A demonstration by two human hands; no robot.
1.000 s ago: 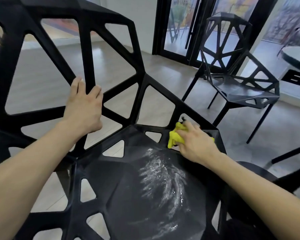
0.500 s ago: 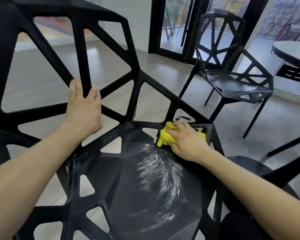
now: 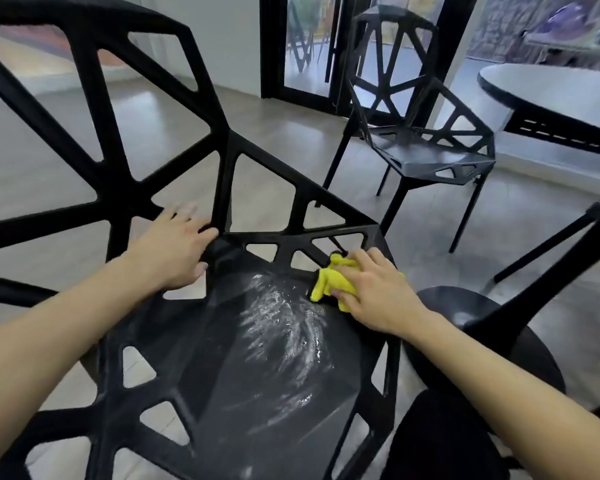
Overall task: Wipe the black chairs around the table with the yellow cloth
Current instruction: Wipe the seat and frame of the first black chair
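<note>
Since a second ago: left hand (image 3: 174, 251) dropped off the backrest strut, now fingers spread where backrest meets seat of the near black chair (image 3: 257, 368); right hand (image 3: 371, 292) slid toward the seat's right corner. Two black chairs, second chair (image 3: 426, 157) by one table (image 3: 548, 95). One yellow cloth (image 3: 329, 280), bunched on the seat's right rear edge, gripped under curled right fingers.

The right hand (image 3: 374, 292) presses a yellow cloth (image 3: 331, 280) onto the near black chair (image 3: 222, 375) seat's far edge; the left hand (image 3: 174, 251) rests spread near its backrest.
</note>
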